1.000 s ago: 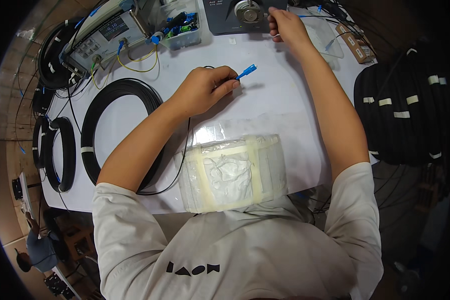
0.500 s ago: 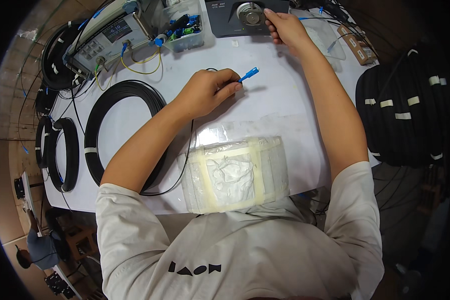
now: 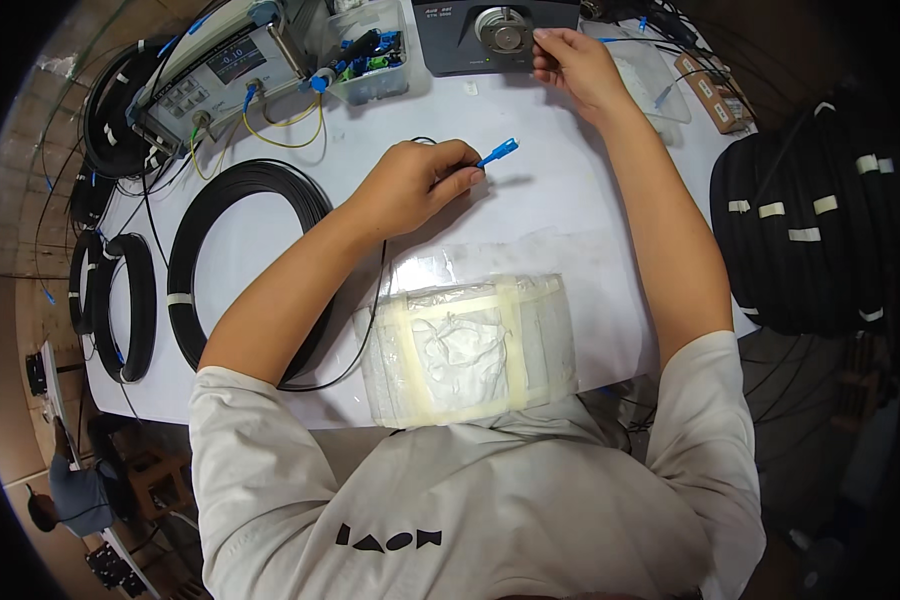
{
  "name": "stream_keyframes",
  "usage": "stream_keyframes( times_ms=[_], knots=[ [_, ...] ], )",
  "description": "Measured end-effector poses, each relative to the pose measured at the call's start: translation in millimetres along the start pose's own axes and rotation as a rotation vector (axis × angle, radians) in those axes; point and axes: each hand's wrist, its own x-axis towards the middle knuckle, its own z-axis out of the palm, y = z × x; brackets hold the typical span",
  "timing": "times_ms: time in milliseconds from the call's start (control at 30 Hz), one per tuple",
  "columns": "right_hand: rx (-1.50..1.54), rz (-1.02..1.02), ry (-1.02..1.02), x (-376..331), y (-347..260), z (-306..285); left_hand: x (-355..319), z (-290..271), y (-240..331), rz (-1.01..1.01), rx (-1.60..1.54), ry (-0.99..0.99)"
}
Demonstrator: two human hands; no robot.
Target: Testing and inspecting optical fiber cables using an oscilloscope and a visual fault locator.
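My left hand (image 3: 417, 183) pinches a thin black cable that ends in a blue connector (image 3: 498, 152), which sticks out to the right just above the white table (image 3: 560, 215). The cable runs back under my forearm to a black cable coil (image 3: 232, 262) on the left. My right hand (image 3: 574, 67) reaches to the far edge and touches the front of a dark device with a round metal dial (image 3: 500, 32); its fingers rest on the device's right side.
A grey meter with a display (image 3: 222, 77) stands at the back left, a yellow cable looped in front. A clear box of blue connectors (image 3: 370, 58) sits beside it. More black coils (image 3: 120, 300) lie left, bundled coils (image 3: 820, 230) right. A taped plastic bag (image 3: 465, 345) lies near me.
Both hands hold nearly the same places; the view has shifted slightly, and the blue connector stays in my left fingers.
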Motion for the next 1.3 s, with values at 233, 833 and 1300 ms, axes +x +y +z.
stream_keyframes(
  times_ms=[233, 833, 1300],
  knots=[
    [0.044, 0.154, 0.043, 0.2, -10.9, -0.5, -1.4, 0.7, -1.3, -0.008, -0.044, 0.004],
    [0.121, 0.032, 0.024, 1.4, 2.8, -3.3, -0.8, -0.8, -0.6, -0.024, -0.021, -0.011],
    [0.164, -0.07, 0.017, -3.4, 3.7, -2.2, -0.2, -0.5, 0.0, -0.039, -0.021, -0.02]
  ],
)
